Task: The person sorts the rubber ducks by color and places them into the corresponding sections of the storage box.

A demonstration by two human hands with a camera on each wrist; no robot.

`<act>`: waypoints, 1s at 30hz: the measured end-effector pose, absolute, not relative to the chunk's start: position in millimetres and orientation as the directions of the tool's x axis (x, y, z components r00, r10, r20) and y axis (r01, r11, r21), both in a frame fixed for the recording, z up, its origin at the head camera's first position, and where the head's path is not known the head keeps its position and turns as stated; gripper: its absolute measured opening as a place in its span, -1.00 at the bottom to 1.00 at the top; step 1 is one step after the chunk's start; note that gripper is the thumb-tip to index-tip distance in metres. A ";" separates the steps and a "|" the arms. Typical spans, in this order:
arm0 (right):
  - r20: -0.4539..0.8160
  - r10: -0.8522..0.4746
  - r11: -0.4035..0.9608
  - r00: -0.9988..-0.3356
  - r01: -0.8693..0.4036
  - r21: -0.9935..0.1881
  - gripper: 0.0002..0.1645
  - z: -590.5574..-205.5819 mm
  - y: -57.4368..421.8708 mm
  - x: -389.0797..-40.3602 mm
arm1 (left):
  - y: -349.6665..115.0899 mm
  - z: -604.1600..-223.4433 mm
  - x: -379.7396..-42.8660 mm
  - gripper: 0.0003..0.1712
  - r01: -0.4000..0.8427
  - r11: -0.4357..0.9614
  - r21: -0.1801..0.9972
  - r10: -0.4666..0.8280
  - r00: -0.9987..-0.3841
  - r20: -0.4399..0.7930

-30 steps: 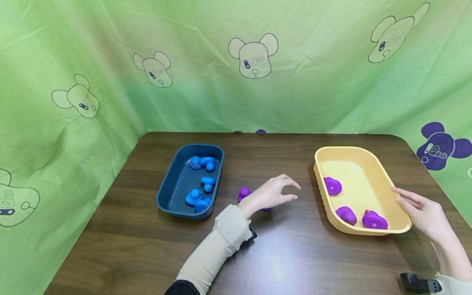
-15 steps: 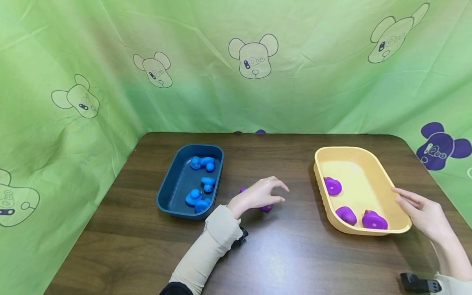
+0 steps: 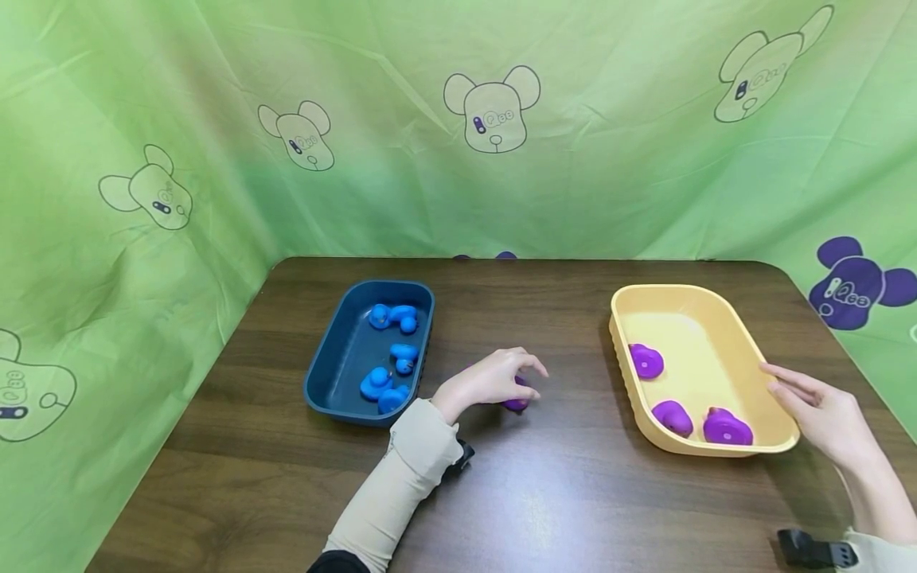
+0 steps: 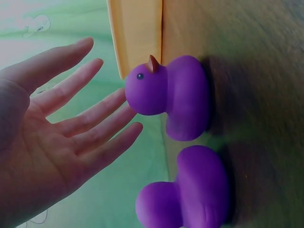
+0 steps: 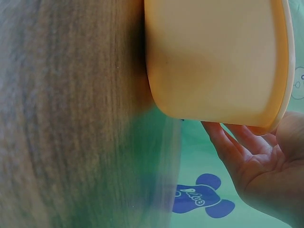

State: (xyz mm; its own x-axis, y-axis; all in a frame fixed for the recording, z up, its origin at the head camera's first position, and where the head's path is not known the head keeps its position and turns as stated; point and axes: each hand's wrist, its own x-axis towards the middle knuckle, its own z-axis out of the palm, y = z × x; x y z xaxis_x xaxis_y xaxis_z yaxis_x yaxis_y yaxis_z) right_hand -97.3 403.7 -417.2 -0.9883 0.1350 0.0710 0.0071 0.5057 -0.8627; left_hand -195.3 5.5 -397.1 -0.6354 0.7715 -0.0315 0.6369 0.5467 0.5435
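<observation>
My left hand (image 3: 487, 380) hovers over the table's middle with its fingers spread and slightly bent, holding nothing. Beneath it is a purple rubber duck (image 3: 516, 404), mostly covered in the head view. From the left wrist, two purple ducks appear: a nearer-to-fingertips duck (image 4: 187, 97) with an orange beak, and a second duck (image 4: 204, 185) beside it. At the right, my right hand (image 3: 834, 418) grips the side rim of a yellow tray (image 3: 705, 318), thumb at the rim and fingers against the outer wall. Three purple ducks (image 3: 727, 427) lie inside that tray.
A dark blue tray (image 3: 337, 350) stands left of my left hand, with several blue ducks (image 3: 376, 383) in it. Both trays rest on the brown wooden table (image 3: 559, 493). A green printed cloth (image 3: 387, 159) hangs behind and at the left.
My left hand has moved left and slightly down, from the table's middle to above the purple ducks, covering more of them. My right hand and both trays have stayed put.
</observation>
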 end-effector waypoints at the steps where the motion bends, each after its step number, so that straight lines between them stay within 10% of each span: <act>1: 0.071 0.135 0.504 -0.988 0.007 -0.864 -0.58 -417.2 403.7 -97.2 | 4.8 -397.2 -195.7 -0.64 0.636 0.546 0.546 0.774 -0.633 -0.037; 30: 0.053 0.161 0.558 -0.986 0.046 -0.828 -0.55 -450.6 433.0 -110.3 | -3.3 -404.5 -197.5 -0.68 0.619 0.575 0.535 0.777 -0.617 -0.121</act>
